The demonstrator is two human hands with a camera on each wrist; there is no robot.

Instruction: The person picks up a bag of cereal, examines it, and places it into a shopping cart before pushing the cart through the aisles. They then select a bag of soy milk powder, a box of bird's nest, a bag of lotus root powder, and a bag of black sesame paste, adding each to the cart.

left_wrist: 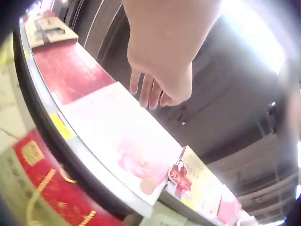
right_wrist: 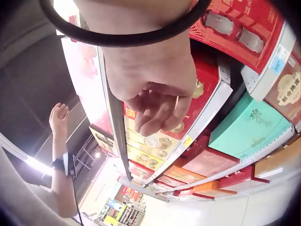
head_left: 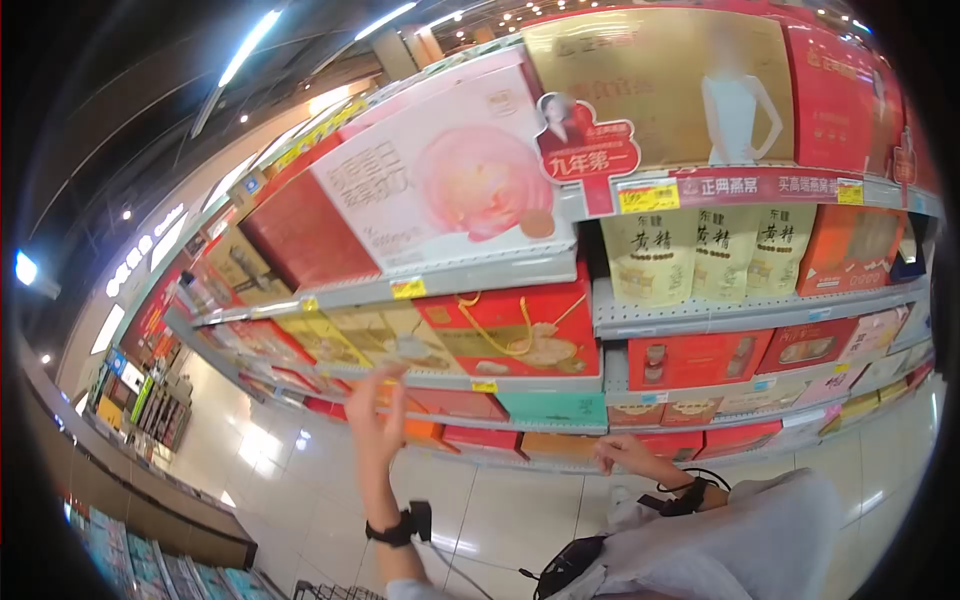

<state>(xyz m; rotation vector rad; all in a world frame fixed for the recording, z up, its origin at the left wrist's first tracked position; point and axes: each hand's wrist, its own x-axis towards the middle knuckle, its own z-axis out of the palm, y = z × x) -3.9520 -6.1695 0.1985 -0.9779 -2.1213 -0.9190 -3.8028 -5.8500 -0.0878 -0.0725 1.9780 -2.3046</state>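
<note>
The left hand [head_left: 378, 415] is raised in front of the shelves in the head view, its fingers loosely bent and holding nothing. In the left wrist view that hand [left_wrist: 162, 77] hangs before the pale box with a pink round print [left_wrist: 127, 141], apart from it. Lower and to the right, the right hand [head_left: 632, 457] is held near the person's body with its fingers loosely curled. The right wrist view shows the right hand [right_wrist: 153, 94] empty, a ring on one finger, with red gift boxes [right_wrist: 204, 89] behind it. Neither hand visibly touches a product.
Shelves carry a gold box [head_left: 650, 90], pale pouches [head_left: 650, 255], red boxes [head_left: 695, 358] and a teal box [head_left: 555, 408]. Tiled floor [head_left: 450, 505] lies below. At the lower left stands another display [head_left: 150, 560]. A cable hangs from the left wrist.
</note>
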